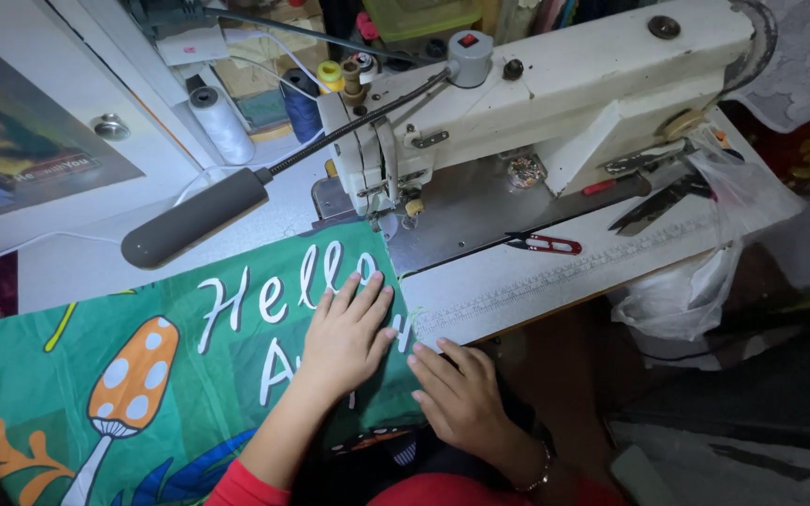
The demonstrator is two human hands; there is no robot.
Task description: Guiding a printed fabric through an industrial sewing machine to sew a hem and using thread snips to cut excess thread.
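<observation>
- The left hand (pixel 349 333) lies flat on the green cloth (pixel 142 375), fingers spread and together pressing it to the table (pixel 536 281); it clamps nothing.
- The right hand (pixel 461 398) sits at the cloth's right edge near the table's front edge, fingers open and slightly curled, fingertips on the hem; it pinches nothing that I can see.
- The cloth, printed with white letters and an orange mushroom, covers the front left of the table, its top right corner just in front of the needle (pixel 388 214) of the sewing machine (pixel 555 84).
- To do this well, I judge: keep the left palm flat so the cloth stays smooth, let the right fingertips hold the edge straight and in line with the presser foot, and keep both hands clear of the needle.
- Red snips (pixel 546 245) lie right of the needle on the machine bed; scissors (pixel 658 201) lie near the table's right edge.
- A grey lamp head (pixel 194 218) hangs over the back left.
</observation>
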